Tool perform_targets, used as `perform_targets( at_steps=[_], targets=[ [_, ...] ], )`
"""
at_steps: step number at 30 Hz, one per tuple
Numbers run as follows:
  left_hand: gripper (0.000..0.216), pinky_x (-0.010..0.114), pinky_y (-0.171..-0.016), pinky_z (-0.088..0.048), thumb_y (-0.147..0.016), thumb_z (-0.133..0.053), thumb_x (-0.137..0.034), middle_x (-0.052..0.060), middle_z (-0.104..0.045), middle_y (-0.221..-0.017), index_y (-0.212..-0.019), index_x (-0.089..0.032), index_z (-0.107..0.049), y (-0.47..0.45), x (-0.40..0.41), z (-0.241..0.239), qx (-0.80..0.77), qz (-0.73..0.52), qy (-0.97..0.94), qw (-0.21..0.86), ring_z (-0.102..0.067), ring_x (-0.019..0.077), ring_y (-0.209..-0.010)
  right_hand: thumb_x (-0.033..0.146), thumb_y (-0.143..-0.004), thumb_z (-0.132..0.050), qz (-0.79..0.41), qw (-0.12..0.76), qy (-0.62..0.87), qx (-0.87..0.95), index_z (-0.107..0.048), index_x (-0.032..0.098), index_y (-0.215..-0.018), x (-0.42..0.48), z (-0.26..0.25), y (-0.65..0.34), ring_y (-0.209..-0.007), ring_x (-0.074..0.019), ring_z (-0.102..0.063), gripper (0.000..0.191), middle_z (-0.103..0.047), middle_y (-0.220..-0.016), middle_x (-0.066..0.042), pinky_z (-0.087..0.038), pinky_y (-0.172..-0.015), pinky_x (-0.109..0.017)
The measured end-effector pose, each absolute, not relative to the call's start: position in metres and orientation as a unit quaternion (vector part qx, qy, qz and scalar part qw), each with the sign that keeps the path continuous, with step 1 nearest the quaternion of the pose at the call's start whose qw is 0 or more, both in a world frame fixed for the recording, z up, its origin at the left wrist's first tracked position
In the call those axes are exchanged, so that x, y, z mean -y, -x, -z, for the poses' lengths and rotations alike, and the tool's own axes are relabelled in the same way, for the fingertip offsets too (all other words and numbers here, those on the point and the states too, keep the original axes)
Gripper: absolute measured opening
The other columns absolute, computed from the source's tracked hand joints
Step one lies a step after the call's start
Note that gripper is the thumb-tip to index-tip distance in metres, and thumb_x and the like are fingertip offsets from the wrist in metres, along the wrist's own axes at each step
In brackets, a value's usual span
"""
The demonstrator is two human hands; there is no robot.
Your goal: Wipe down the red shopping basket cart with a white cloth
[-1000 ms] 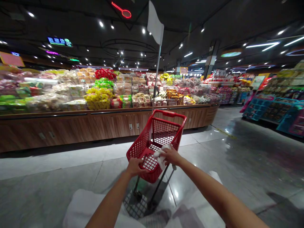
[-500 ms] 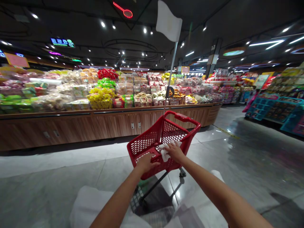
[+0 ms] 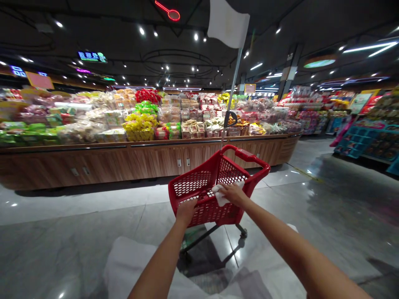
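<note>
A small red shopping cart [image 3: 193, 185] with lattice sides stands in front of me, its push handle [image 3: 246, 155] to the far right. My left hand [image 3: 186, 211] is closed over the near rim towards the cart's left corner; its fingertips are partly hidden behind the rim. Further right on that same rim, my right hand [image 3: 234, 194] presses a crumpled white cloth [image 3: 220, 199] against the red plastic. A pole [image 3: 233, 85] with a white flag [image 3: 229, 25] rises from the cart's far side.
Beyond the cart runs a long wood-panelled display counter [image 3: 102, 166] heaped with packaged snacks. Blue racks [image 3: 352, 139] stand at the right. Glossy grey floor tiles [image 3: 93, 236] surround the cart, and white fabric [image 3: 127, 261] hangs close below me.
My left hand's spread fingers and thumb have closed over the rim. My right hand still holds the cloth on the rim. The whole scene has shifted slightly right in view.
</note>
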State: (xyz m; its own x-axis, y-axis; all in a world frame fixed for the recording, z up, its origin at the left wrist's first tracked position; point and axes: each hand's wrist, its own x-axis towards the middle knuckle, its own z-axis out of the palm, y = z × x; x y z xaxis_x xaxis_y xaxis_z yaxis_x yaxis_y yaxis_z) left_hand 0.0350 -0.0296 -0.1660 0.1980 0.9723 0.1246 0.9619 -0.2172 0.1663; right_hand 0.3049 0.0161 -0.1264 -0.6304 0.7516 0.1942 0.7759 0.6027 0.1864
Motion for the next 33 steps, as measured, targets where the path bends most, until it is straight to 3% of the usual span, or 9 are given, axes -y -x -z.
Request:
perform_targets(
  at_steps=[4, 7, 14, 16, 21, 27, 33],
  targets=[
    [0.025, 0.035, -0.087, -0.042, -0.09, -0.052, -0.039, 0.006, -0.07, -0.106, -0.104, -0.022, -0.065, -0.027, 0.03, 0.166, -0.656, -0.113, -0.746, 0.002, -0.063, 0.0244, -0.1, 0.033, -0.091, -0.054, 0.172, 0.042, 0.453, 0.873, -0.059, 0.026, -0.123, -0.024, 0.101, -0.356, -0.113, -0.029, -0.054, 0.033, -0.051, -0.139, -0.011, -0.035, -0.094, -0.044],
    [0.029, 0.038, -0.087, -0.042, -0.089, -0.053, -0.037, 0.01, -0.07, -0.102, -0.108, -0.018, -0.064, -0.033, 0.033, 0.168, -0.696, -0.12, -0.707, -0.037, -0.062, 0.0275, -0.099, 0.033, -0.091, -0.054, 0.167, 0.037, 0.47, 0.866, -0.057, 0.026, -0.125, -0.018, 0.108, -0.333, -0.113, -0.0301, -0.053, 0.036, -0.053, -0.136, -0.012, -0.035, -0.094, -0.046],
    [0.029, 0.038, -0.086, -0.041, -0.091, -0.041, -0.016, 0.011, -0.068, -0.105, -0.111, -0.017, -0.062, -0.042, 0.037, 0.174, -0.709, -0.105, -0.696, -0.044, -0.061, 0.0262, -0.102, 0.024, -0.096, -0.036, 0.111, 0.082, 0.41, 0.901, -0.049, 0.026, -0.132, 0.009, 0.16, -0.186, -0.109, -0.0256, -0.055, 0.039, -0.026, -0.156, -0.009, -0.041, -0.088, -0.043],
    [0.03, 0.038, -0.088, -0.04, -0.091, -0.041, -0.014, 0.01, -0.068, -0.106, -0.112, -0.018, -0.062, -0.036, 0.037, 0.176, -0.7, -0.109, -0.705, -0.03, -0.061, 0.0253, -0.103, 0.022, -0.096, -0.036, 0.102, 0.082, 0.397, 0.908, -0.045, 0.029, -0.137, 0.009, 0.16, -0.178, -0.107, -0.0236, -0.057, 0.042, -0.034, -0.152, -0.009, -0.041, -0.089, -0.041],
    [0.025, 0.04, -0.091, -0.039, -0.088, -0.055, -0.029, 0.009, -0.066, -0.111, -0.111, -0.019, -0.06, -0.016, 0.037, 0.179, -0.679, -0.113, -0.725, -0.012, -0.058, 0.0265, -0.108, 0.032, -0.094, -0.046, 0.111, 0.036, 0.417, 0.901, -0.043, 0.031, -0.14, -0.011, 0.129, -0.259, -0.105, -0.0233, -0.06, 0.046, -0.056, -0.132, -0.008, -0.043, -0.083, -0.033],
    [0.03, 0.04, -0.094, -0.036, -0.087, -0.058, -0.03, 0.009, -0.064, -0.118, -0.116, -0.02, -0.057, -0.017, 0.035, 0.179, -0.693, -0.099, -0.714, -0.006, -0.055, 0.0264, -0.111, 0.033, -0.092, -0.054, 0.193, 0.043, 0.451, 0.87, -0.056, 0.03, -0.128, -0.023, 0.098, -0.367, -0.111, -0.0261, -0.055, 0.036, -0.055, -0.134, -0.01, -0.039, -0.087, -0.038],
    [0.032, 0.04, -0.091, -0.037, -0.087, -0.057, -0.03, 0.01, -0.064, -0.117, -0.118, -0.019, -0.056, -0.033, 0.035, 0.179, -0.698, -0.113, -0.707, -0.016, -0.055, 0.0277, -0.11, 0.032, -0.094, -0.049, 0.148, 0.065, 0.48, 0.862, -0.047, 0.03, -0.138, -0.004, 0.127, -0.291, -0.11, -0.0277, -0.053, 0.045, -0.052, -0.135, -0.011, -0.035, -0.092, -0.042]
  ],
)
